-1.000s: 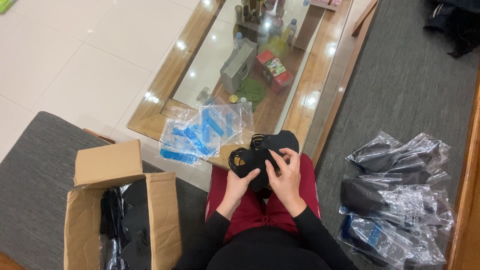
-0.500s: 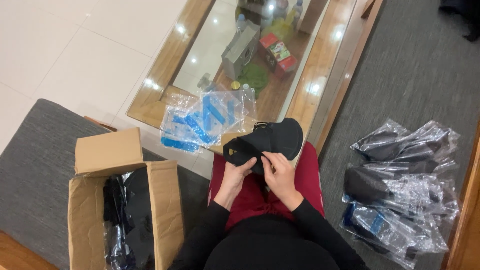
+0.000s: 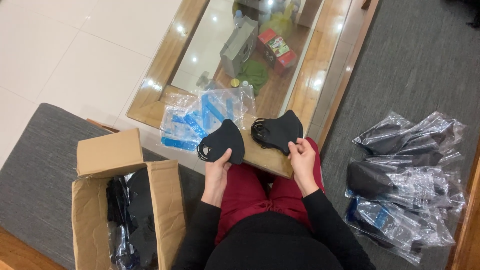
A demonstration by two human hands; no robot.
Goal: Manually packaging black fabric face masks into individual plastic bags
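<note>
Hands apart: left hand (image 3: pixel 218 167) grips one black mask stack (image 3: pixel 223 142), right hand (image 3: pixel 301 159) pinches another mask stack (image 3: pixel 279 131). Bagged masks (image 3: pixel 405 180) lie finished at right; cardboard box (image 3: pixel 127 200) holds more.

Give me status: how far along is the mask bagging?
Done: a pile of clear plastic bags holding black masks lies on the grey carpet. In hand: left hand holds one stack of black fabric masks, right hand another stack. Left: empty blue-printed clear bags on the table, more masks in the brown cardboard box.
</note>
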